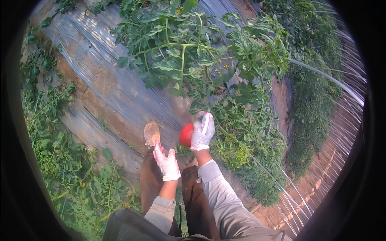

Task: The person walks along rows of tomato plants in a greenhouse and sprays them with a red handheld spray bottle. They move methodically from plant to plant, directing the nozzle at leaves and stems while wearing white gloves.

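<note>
My right hand (202, 135), in a thin whitish glove, is closed around what looks like a small hand sprayer with a rounded red body (186, 134). A white strip, perhaps its trigger, runs along my fingers (206, 123). The grip is mostly hidden by the hand. A faint pinkish haze hangs just ahead of it, below the tomato leaves (194, 106). Lower and to the left, my left hand (166, 165) holds nothing, thumb apart from the fingers. Its glove is stained pink. A tomato plant with branching green stems (183, 58) and yellow flowers (226, 67) spreads before me.
Wrinkled plastic mulch film (120, 78) covers the ground, with soil on it. My shoe (151, 132) stands there. Tomato vines (90, 177) line the left; a dense plant row (310, 120) stands at right. Pale strings (325, 79) stretch across the right side.
</note>
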Demonstrator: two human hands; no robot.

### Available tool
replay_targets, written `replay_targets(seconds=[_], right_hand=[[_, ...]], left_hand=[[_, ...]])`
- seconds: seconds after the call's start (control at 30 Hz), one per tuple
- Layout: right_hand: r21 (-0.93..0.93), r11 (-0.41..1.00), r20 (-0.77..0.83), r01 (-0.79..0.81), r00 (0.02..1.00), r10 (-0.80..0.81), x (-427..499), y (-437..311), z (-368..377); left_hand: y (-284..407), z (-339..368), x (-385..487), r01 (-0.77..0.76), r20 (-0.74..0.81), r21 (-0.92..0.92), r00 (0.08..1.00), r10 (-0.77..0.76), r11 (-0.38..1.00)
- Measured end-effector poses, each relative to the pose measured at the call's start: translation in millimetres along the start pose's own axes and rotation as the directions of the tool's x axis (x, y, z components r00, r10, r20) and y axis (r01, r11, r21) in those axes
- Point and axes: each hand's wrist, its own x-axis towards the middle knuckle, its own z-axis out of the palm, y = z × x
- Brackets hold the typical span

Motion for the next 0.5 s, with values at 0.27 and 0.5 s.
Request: replay_targets(seconds=[0.27, 0.5], right_hand=[[-0.268, 0.846, 0.324, 0.461, 0.87, -0.372, -58, -123, 26], [0.225, 0.929, 0.204, 0.294, 0.918, -0.34, -33, -242, 85]], left_hand=[[40, -72, 17, -0.047, -0.04, 0.053, 0.998, 0.05, 0.997], [98, -157, 29, -0.072, -0.117, -0.042, 0.991, 0.067, 0.997]])
